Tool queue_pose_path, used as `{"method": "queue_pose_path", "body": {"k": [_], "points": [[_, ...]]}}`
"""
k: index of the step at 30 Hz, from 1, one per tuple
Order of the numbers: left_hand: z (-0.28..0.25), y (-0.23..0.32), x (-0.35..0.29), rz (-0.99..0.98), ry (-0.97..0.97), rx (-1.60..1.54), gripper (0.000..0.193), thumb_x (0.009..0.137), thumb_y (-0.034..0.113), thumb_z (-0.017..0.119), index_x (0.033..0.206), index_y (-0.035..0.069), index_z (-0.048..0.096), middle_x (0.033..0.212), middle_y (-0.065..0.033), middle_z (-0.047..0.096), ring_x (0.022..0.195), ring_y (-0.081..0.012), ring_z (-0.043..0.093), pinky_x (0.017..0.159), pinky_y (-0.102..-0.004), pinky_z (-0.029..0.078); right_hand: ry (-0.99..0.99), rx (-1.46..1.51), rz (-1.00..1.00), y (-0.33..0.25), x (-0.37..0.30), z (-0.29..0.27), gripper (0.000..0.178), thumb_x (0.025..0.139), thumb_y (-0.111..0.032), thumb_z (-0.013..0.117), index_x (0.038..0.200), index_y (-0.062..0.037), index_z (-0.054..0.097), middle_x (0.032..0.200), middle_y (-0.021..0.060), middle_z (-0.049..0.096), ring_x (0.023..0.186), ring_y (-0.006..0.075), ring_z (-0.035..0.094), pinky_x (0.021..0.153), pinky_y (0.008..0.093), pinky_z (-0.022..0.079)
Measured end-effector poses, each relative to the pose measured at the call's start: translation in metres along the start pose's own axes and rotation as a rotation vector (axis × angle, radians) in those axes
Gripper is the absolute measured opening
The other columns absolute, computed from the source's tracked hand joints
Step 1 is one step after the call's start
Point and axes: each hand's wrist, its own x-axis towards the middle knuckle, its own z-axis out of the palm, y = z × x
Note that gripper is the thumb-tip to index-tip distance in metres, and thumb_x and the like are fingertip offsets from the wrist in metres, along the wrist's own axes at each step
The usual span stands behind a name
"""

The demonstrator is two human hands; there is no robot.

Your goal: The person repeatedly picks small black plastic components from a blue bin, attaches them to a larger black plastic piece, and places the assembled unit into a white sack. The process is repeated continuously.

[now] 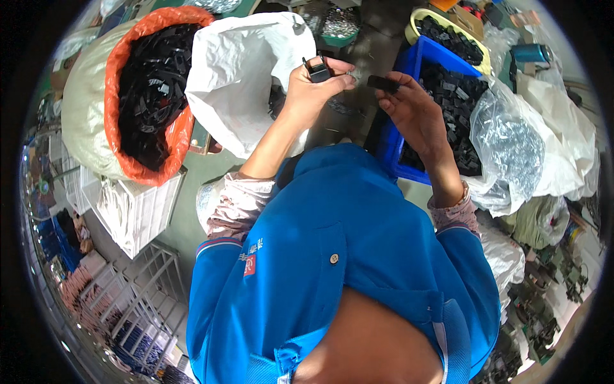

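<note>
My left hand [306, 93] is closed on a small black plastic part [319, 72] with thin prongs sticking up, above the rim of the white sack. Across a small gap, my right hand [414, 114] pinches a flat black plastic piece [382, 84] between thumb and fingers, at the near-left side of the blue crate [389, 142]. Heaped in that crate are many black plastic parts [451, 96]. The two held pieces are apart from each other. Their exact kind is too small to make out.
A white woven sack [220, 70] stands open at left, beside a sack with an orange liner [114, 96] full of black pieces. Far back are a green basin [339, 41] of shiny bits and a yellow basin [412, 25]. A clear plastic bag [511, 144] lies right of the crate.
</note>
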Motion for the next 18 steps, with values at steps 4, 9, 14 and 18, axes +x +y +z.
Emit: {"method": "queue_pose_path", "body": {"k": [4,9,14,18], "points": [[-0.009,0.010,-0.009,0.107,0.080,0.235,0.016,0.080,-0.004,0.067,0.096,-0.004,0.064,0.086,-0.0088,0.067,0.077,-0.0146,0.065,0.073,-0.0260,0.053,-0.013,-0.215,-0.032,0.012,0.016,-0.004,0.032,0.091,-0.005,0.054,0.121,0.0023,0.049,0.110,0.0146,0.058,0.095,0.0224,0.062,0.078,0.0274,0.049],[-0.015,0.017,-0.023,0.151,0.208,0.358,0.012,0.076,0.001,0.070,0.088,0.000,0.066,0.086,-0.0018,0.066,0.076,-0.0056,0.059,0.072,-0.0210,0.049,-0.069,-0.518,-0.017,0.018,0.027,0.004,0.031,0.090,-0.008,0.057,0.119,0.0038,0.052,0.105,0.0143,0.061,0.099,0.0231,0.062,0.083,0.0317,0.051],[-0.019,0.017,-0.032,0.205,0.241,0.412,0.011,0.076,0.000,0.071,0.085,0.000,0.066,0.086,-0.0015,0.066,0.078,-0.0064,0.059,0.072,-0.0221,0.049,-0.179,-0.522,0.076,0.022,0.037,0.009,0.032,0.089,-0.010,0.060,0.116,0.0064,0.055,0.105,0.0153,0.062,0.098,0.0223,0.062,0.086,0.0326,0.051],[-0.022,0.013,-0.035,0.283,0.230,0.472,0.013,0.076,0.001,0.072,0.088,-0.001,0.066,0.085,-0.0014,0.066,0.077,-0.0061,0.059,0.072,-0.0221,0.050,-0.199,-0.518,0.075,0.027,0.043,0.010,0.032,0.088,-0.011,0.062,0.115,0.0061,0.056,0.105,0.0152,0.062,0.096,0.0217,0.063,0.084,0.0324,0.052]]}}
